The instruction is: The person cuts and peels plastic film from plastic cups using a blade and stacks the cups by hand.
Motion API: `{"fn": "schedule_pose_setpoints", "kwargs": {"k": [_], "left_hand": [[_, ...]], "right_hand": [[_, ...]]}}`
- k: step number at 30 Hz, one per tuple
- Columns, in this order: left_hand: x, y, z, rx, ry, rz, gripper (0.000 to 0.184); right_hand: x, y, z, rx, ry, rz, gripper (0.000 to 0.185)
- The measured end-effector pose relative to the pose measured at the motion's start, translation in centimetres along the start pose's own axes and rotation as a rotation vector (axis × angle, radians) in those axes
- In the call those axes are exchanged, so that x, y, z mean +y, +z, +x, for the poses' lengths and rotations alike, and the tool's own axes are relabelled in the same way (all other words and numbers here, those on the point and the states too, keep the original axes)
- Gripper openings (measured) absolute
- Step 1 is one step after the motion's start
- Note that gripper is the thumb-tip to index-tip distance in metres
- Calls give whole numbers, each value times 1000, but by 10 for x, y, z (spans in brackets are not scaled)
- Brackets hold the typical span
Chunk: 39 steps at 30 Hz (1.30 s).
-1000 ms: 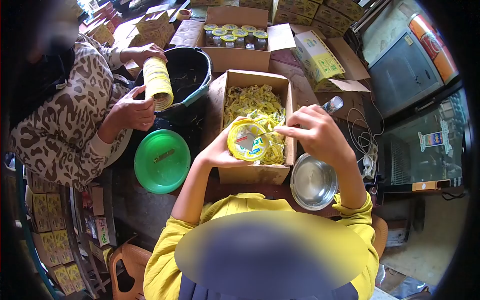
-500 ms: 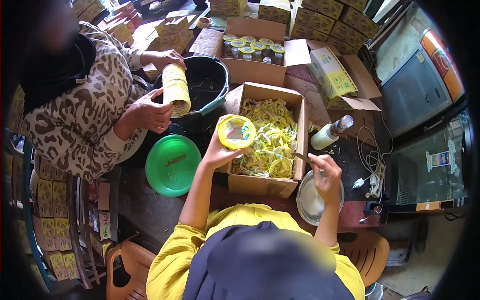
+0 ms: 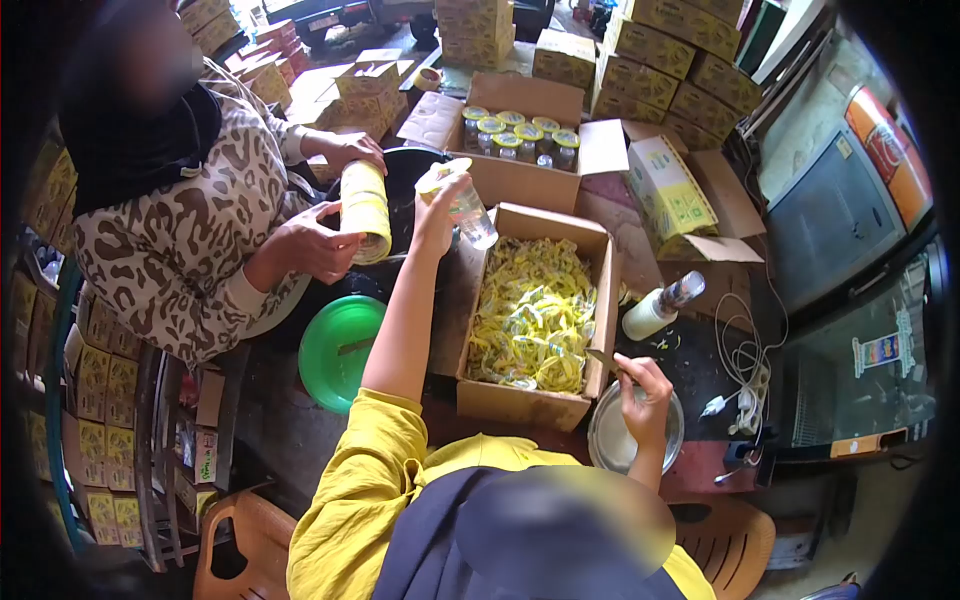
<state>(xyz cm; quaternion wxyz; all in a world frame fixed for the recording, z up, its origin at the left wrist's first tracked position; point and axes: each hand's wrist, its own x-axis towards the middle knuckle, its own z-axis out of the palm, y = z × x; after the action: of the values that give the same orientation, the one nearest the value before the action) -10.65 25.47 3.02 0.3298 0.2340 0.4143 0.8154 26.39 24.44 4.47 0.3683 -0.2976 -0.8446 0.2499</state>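
Observation:
My left hand (image 3: 436,208) is wrapped round a clear plastic jar (image 3: 472,215) with a yellow-edged lid. The jar is tilted, its bottom pointing down to the right, above the far left corner of a cardboard box (image 3: 525,403). Yellow plastic strips (image 3: 530,315) fill that box. My right hand (image 3: 645,388) grips a small knife (image 3: 602,357), whose blade reaches over the box's right wall. Below this hand is a round whitish tub (image 3: 608,430), partly hidden by the wrist.
A co-worker at the left holds a stack of yellow lids (image 3: 366,212) over a black bucket (image 3: 405,165). A green basin (image 3: 325,335) is nearby. Behind stands an open carton (image 3: 520,178) of lidded jars. To the right are a white stack of cups (image 3: 648,315) and a coiled cable (image 3: 735,350).
My left hand has moved away from me and to the left with the jar, tipping it so its side shows. The right hand with the knife stays by the box. The whole view has shifted slightly.

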Motion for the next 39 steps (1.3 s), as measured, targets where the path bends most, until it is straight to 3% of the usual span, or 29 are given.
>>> {"fn": "schedule_pose_setpoints", "kwargs": {"k": [3,7,12,16,19,23,24,28,39], "left_hand": [[-19,-13,31,45,-105,-464,27],[-28,-17,48,166,-180,-840,33],[-35,-5,58,422,-262,-937,54],[-66,-30,83,309,-204,-1351,48],[-70,-37,86,225,-190,-1396,47],[-65,-30,86,274,-47,-1353,45],[-59,-28,84,266,-78,-1463,43],[-39,-16,87,176,95,-1421,40],[-30,-21,93,229,128,-1590,50]], "right_hand": [[5,-5,-3,19,9,-22,27],[4,-14,-4,33,66,-19,29],[8,-18,-8,52,82,-25,29],[7,-19,-11,81,68,-34,30],[4,-22,-13,79,71,-46,30],[5,-24,-19,69,72,-64,30],[5,-25,-20,66,71,-69,30],[3,-26,-22,60,72,-77,30],[-3,-26,-27,80,84,-85,28]]}}
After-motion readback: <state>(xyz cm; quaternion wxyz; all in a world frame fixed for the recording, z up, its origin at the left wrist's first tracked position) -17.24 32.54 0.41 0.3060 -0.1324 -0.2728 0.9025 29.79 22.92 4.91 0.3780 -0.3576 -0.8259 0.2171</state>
